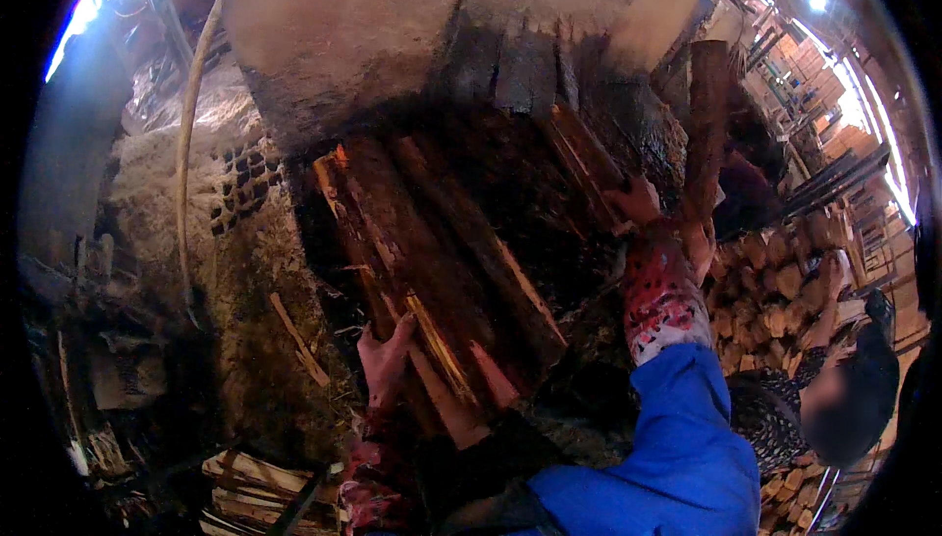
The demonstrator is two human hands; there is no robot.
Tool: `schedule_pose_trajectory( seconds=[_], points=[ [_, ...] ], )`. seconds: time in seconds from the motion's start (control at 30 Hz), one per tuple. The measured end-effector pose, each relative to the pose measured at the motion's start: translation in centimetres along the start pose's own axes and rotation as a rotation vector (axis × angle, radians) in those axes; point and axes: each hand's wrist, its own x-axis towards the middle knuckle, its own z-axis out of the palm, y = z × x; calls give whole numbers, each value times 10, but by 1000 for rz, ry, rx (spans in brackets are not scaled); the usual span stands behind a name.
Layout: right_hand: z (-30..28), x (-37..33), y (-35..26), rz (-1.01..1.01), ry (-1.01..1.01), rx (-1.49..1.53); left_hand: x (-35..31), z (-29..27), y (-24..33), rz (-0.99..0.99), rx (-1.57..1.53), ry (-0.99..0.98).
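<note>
Split logs (pixel 407 256) lie side by side at the centre of the frame, slanting from upper left to lower right; I judge that this common lengthwise lay lets each steady its neighbour. At their left edge I see the left hand (pixel 386 359), thumb and fingers apart against the outermost wood, a contact that appears to steady the lower end. Right of centre, the right hand (pixel 640 200) is at the lower end of a narrow split plank (pixel 587 158), likely because that end is the nearer one; I cannot make out whether its fingers close on the plank. Just beside that hand an upright log (pixel 705 124) rises toward the upper right; what supports it is unclear to me. A loose splinter (pixel 297 340) lies left of centre, a woodpile (pixel 775 281) at right.
</note>
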Motion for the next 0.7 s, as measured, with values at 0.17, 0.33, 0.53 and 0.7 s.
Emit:
schedule_pose_trajectory(
  seconds=[0.17, 0.33, 0.53, 0.7],
  points=[
    [8, -26, -25, -231, 645, -395, -6, 14, 3, 37, -100, -27],
    [-6, -67, -91, -6, 153, -75, -5, 13, 5, 4, -201, -36],
    [-26, -218, -173, 42, 4, 560, 0, 3, 0, 27, -97, 9],
    [-32, -323, -162, 240, -77, 653, -12, 27, 20, 163, 50, 17]
  ],
)
